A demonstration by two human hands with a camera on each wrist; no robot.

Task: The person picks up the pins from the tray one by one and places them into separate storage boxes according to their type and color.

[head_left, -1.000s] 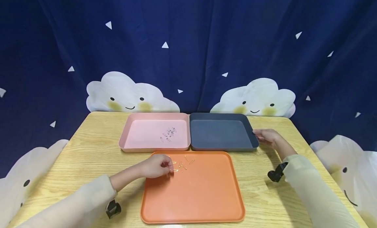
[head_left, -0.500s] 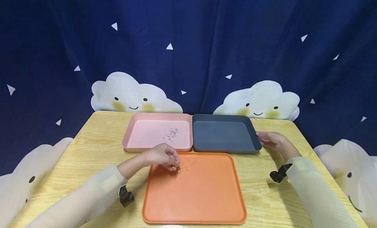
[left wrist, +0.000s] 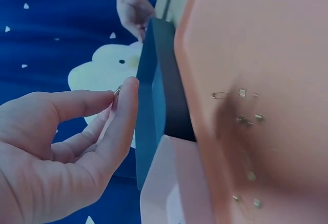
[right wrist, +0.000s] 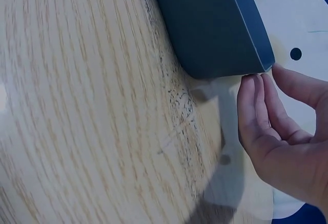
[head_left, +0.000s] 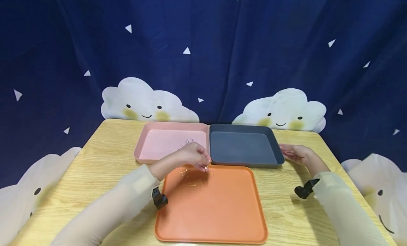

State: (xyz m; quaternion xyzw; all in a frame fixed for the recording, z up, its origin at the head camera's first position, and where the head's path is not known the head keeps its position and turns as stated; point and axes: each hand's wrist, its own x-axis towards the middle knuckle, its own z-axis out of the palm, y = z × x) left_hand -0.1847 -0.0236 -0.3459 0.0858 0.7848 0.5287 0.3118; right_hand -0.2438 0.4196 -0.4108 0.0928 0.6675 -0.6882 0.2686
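Behind your wooden table hangs a dark blue curtain with smiling clouds. Your left hand pinches one small gold safety pin between thumb and forefinger, lifted over the far edge of the orange tray at centre frame, near the grey tray. Your right hand rests with relaxed fingers against that grey tray's right rim. Silver pins already lie in the pink tray; several gold pins remain on the orange tray, and the grey tray looks unfilled, so sorting seems roughly half done.
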